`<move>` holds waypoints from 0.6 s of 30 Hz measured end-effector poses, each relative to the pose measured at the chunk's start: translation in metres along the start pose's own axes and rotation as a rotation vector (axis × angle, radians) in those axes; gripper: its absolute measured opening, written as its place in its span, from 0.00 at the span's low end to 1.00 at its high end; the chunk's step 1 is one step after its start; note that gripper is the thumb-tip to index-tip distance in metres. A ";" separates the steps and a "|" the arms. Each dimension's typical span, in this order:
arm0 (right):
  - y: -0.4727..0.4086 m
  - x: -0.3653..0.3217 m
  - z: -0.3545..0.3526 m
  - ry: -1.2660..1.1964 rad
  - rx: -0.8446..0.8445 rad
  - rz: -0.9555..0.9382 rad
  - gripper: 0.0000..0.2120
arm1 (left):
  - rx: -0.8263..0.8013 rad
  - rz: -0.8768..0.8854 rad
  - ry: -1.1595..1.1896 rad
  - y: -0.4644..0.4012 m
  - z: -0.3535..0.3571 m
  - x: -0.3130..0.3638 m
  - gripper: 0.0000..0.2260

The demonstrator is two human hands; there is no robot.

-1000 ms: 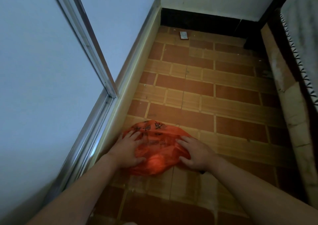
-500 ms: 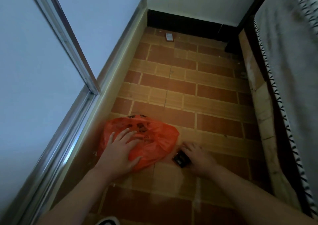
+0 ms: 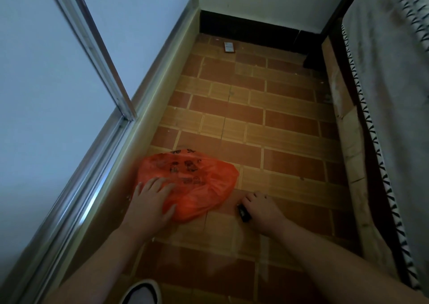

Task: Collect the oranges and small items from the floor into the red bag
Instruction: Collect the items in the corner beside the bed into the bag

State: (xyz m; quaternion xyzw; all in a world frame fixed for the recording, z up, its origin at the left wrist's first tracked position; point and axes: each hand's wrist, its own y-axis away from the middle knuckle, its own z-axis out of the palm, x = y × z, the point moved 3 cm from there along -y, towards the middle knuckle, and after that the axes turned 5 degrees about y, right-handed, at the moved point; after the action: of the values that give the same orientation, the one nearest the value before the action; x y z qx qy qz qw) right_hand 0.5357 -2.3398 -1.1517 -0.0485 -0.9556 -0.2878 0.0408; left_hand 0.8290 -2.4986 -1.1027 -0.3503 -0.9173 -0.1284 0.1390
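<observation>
The left hand (image 3: 151, 201) lies flat on the red bag (image 3: 190, 183), pinning it, while the right hand (image 3: 262, 210), set apart, curls round a small dark item (image 3: 243, 213) to bag it.

The red bag (image 3: 197, 183) bears dark printed characters and small figures across its upper face, too blurred to read; nothing else carries legible text.

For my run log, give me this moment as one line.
left hand: rests on red bag | right hand: grips small black item on floor | small packet near far wall
</observation>
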 end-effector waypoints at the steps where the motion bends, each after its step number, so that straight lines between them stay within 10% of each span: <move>1: 0.001 0.006 -0.003 -0.035 0.030 0.043 0.26 | 0.000 -0.022 -0.004 0.000 0.000 -0.001 0.26; 12: -0.009 0.017 -0.116 -0.555 0.746 0.262 0.26 | 0.017 -0.092 -0.087 -0.001 -0.011 -0.001 0.25; 18: -0.017 -0.076 -0.142 -0.430 0.554 -0.067 0.32 | -0.030 -0.086 -0.123 -0.001 -0.005 -0.006 0.25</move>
State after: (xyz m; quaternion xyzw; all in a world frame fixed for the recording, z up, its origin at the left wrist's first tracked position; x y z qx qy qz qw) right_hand 0.6160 -2.4379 -1.0514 -0.0638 -0.9852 -0.0020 -0.1594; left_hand 0.8339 -2.5045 -1.0999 -0.3196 -0.9364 -0.1262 0.0715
